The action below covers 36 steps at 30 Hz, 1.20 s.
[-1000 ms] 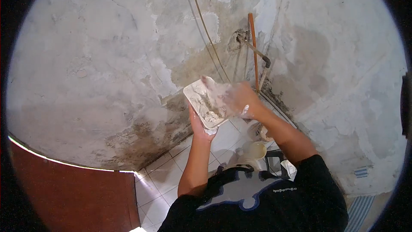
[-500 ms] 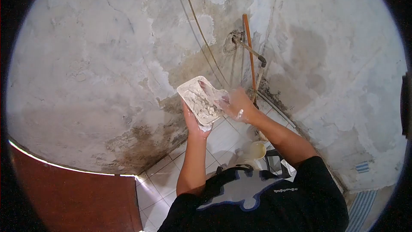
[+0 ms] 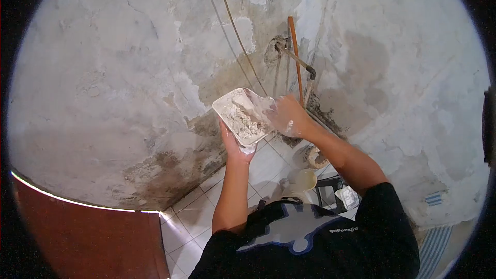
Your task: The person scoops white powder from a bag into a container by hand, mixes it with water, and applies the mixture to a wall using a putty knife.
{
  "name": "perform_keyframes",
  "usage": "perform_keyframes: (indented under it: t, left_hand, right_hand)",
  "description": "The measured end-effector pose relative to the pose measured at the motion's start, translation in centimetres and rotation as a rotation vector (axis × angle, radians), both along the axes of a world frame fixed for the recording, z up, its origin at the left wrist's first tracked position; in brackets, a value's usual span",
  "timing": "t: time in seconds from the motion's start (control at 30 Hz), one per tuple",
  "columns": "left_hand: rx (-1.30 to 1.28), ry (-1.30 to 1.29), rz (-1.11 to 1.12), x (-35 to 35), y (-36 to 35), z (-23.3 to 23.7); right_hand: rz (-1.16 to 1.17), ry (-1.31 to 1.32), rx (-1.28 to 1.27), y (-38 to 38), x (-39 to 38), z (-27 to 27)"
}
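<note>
My left hand point(image 3: 237, 149) supports a white rectangular plastic tub point(image 3: 219, 107) from below, tilted, in front of the wall corner. Lumpy off-white putty point(image 3: 242, 120) covers its inside. A putty knife point(image 3: 261, 104), smeared by motion and coated pale, is in my right hand point(image 3: 288, 117) at the tub's right edge. The fingers of that hand are curled round its handle, and white smudges mark the wrist. How far the blade reaches into the putty is hard to make out.
Stained, patchy walls point(image 3: 103, 62) meet at a corner with an orange pipe point(image 3: 295, 57) and a grey elbow pipe point(image 3: 310, 70). On the tiled floor point(image 3: 268, 163) stand a pale bucket point(image 3: 306, 180) and a black stool point(image 3: 326, 191). A brown door point(image 3: 88, 232) is lower left.
The putty knife has swept across the tub toward its upper right edge, and the putty's surface looks reshaped. The view has shifted slightly; my left hand still supports the tub.
</note>
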<state>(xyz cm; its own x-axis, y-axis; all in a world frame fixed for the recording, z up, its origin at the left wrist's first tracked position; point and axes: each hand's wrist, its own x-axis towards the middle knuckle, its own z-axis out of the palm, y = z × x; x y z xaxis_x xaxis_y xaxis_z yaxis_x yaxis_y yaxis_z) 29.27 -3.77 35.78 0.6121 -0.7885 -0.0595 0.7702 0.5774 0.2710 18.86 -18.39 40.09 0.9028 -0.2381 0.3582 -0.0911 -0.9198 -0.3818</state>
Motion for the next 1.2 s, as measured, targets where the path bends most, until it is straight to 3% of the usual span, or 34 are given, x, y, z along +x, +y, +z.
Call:
perform_keyframes:
  t: [0.23,0.33,0.4,0.5,0.73,0.8,0.83,0.9,0.93,1.0,1.13,1.2]
  left_hand:
    - [0.102,-0.011,0.034,-0.2,-0.3,-0.8]
    - [0.082,-0.002,0.072,-0.3,-0.4,-0.9]
    - [0.099,-0.020,0.091,-0.4,-0.6,-0.9]
    - [0.129,-0.036,0.105,-1.1,-0.6,-0.9]
    - [0.118,-0.109,0.049,-1.7,-1.2,-0.9]
    - [0.098,-0.086,0.027,-2.2,-1.4,-0.9]
    - [0.080,-0.059,0.004,-2.4,-1.5,-0.8]
    - [0.041,-0.032,-0.030,-2.4,-1.2,-0.6]
    - [0.004,-0.005,-0.060,-2.3,-1.1,-0.4]
    - [-0.014,-0.002,-0.054,-2.0,-0.8,0.1]
    - [0.009,0.010,-0.061,-1.6,-0.6,0.8]
    - [0.027,0.004,-0.056,-1.6,-0.7,0.5]
  right_hand:
    - [-0.127,0.036,0.064,0.9,0.2,-2.7]
    - [-0.184,-0.005,0.211,2.0,0.3,-3.5]
    - [-0.360,0.017,0.556,3.3,0.1,-1.9]
    - [-0.455,-0.029,0.707,4.3,0.3,-1.0]
    - [-0.491,-0.131,0.612,3.5,1.6,-1.9]
    - [-0.391,-0.136,0.339,2.9,1.8,-1.6]
    - [-0.393,-0.140,0.336,2.4,1.8,-1.3]
    - [-0.158,-0.102,0.167,1.3,1.6,-0.6]
    - [-0.156,-0.104,0.162,0.6,1.3,-0.2]
    - [0.122,-0.229,0.063,-0.7,0.5,1.1]
    - [0.178,-0.314,-0.037,-1.0,-0.2,2.6]
    - [0.151,-0.259,0.092,0.0,-0.3,2.4]
